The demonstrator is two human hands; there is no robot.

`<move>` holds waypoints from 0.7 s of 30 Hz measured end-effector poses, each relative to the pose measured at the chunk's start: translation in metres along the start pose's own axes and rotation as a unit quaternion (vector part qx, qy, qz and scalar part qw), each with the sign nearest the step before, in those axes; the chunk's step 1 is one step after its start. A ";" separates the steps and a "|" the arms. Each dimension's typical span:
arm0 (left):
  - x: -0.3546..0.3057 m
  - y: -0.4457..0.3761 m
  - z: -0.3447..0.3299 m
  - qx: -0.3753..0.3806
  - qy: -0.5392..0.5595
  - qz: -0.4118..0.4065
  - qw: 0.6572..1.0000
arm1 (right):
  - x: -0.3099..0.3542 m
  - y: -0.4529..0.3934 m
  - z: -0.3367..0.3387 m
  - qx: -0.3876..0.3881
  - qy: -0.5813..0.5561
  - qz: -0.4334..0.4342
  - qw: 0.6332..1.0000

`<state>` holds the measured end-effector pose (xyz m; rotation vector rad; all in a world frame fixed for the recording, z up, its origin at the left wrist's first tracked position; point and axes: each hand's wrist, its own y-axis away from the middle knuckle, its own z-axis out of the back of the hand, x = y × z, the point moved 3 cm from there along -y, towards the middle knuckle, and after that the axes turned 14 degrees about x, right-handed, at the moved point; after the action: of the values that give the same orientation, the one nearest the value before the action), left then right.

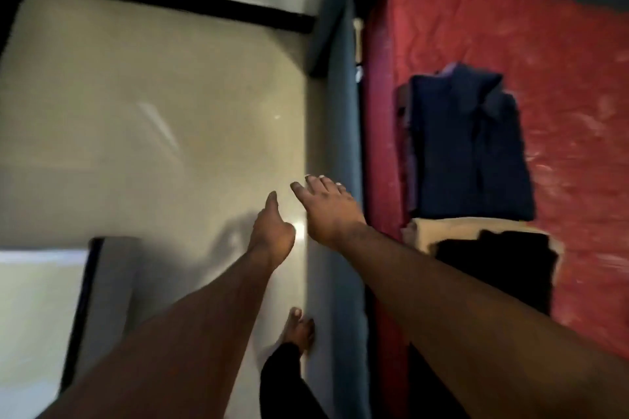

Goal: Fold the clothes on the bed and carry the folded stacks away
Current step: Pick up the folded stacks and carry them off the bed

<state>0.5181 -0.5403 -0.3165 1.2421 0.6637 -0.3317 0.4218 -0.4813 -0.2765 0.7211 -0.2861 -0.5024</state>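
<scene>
Both arms stretched forward over the pale floor [153,112] beside the bed [561,44], empty. Right hand [326,207] flat, palm down, fingers loosely spread, holding nothing, hovering just over the dark blue bed edge [343,133]. Left hand [272,231] seen edge-on, fingers extended and apparently together, thumb side up, also holding nothing; exact finger spacing hard to tell through motion blur. Outward and to the right of both hands, on the red bedcover: a folded navy shirt [473,146] topping a stack, purple fabric [410,160] peeking out along its left side, long axis running away from the person, parallel to the bed edge. Nearer the person, touching the navy stack's near end, a second pile with a cream piece [439,235] under a black garment [497,269], partly hidden by the right forearm. Right hand clearly the nearer one to both stacks, navy stack lying to its right and slightly beyond, well apart from the left hand. Folding looks largely done; likely next a rightward swing of both hands toward a stack for lifting. Bare foot [297,328] on the floor below.
</scene>
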 end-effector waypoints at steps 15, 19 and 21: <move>-0.191 -0.108 -0.163 -0.018 0.015 0.035 0.999 | -0.372 0.060 -0.003 -0.257 -0.568 -0.216 0.751; -0.197 -0.123 -0.168 0.042 0.143 0.010 0.989 | -0.386 0.042 -0.023 -0.170 -0.697 -0.183 0.672; -0.201 -0.124 -0.161 0.106 0.218 0.041 0.969 | -0.380 0.036 -0.017 -0.133 -0.743 -0.159 0.636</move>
<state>0.2470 -0.4506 -0.3117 1.5615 0.9675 -0.0581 0.1201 -0.2476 -0.2943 -0.1363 -1.6283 -1.4032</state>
